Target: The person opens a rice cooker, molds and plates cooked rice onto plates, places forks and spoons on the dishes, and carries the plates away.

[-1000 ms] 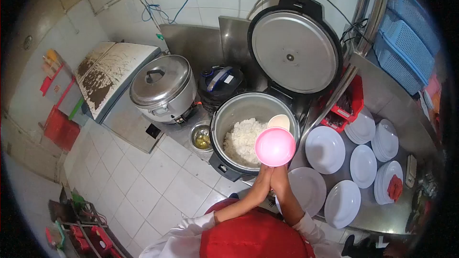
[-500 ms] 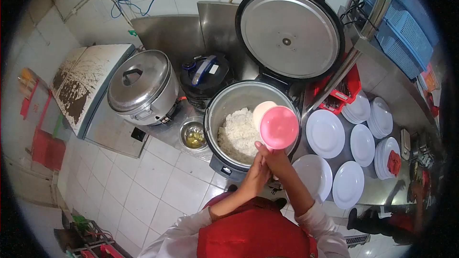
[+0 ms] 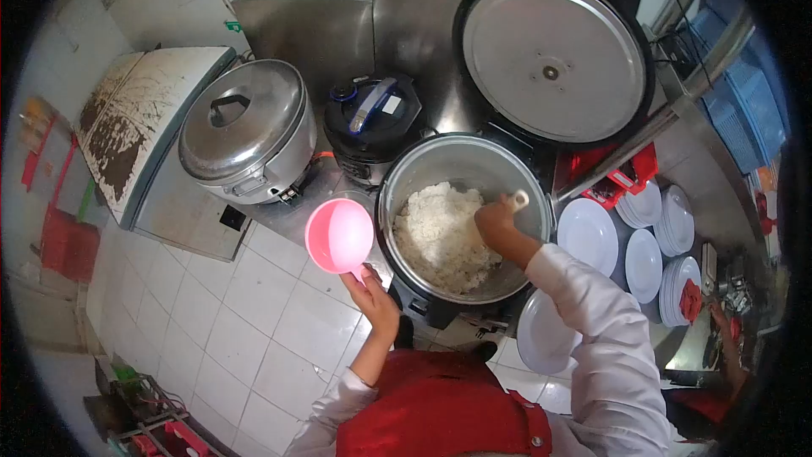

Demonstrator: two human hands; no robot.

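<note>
Landmark: open rice cooker (image 3: 512, 166), lid (image 3: 550, 76) raised behind. Inside cooker: white rice (image 3: 441, 233), heaped toward the left half, bare metal wall exposed at back right. Right hand (image 3: 501, 225): over the right half of the cooker's mouth, grip narrow, closed round a pale utensil (image 3: 519, 199), rounded end protruding from the fist; far end hidden, depth in the rice not to be told. Left hand (image 3: 375, 300): outside the cooker, front left, grip wrapped round the handle of a pink dipper (image 3: 338, 237); dipper bowl left of the cooker's rim, contents not readable. Behind left of cooker: small black cooker (image 3: 372, 123); farther left, lidded pot (image 3: 244, 123) on the tabletop (image 3: 320, 184). Right of cooker: white plates (image 3: 588, 237). Hazards, as judged: scalded knuckles, from low reach into a possibly hot vessel, heat itself not visible; rice flicked over the rim, from too hard a stroke beside the wall; soiled white sleeve (image 3: 584, 305), from brushing the cooker's edge; dipper lost to the floor (image 3: 283, 313) left of the cooker, from a slack one-handed hold; nearest plate (image 3: 545, 334), front right of cooker, jolted by a backward elbow.
</note>
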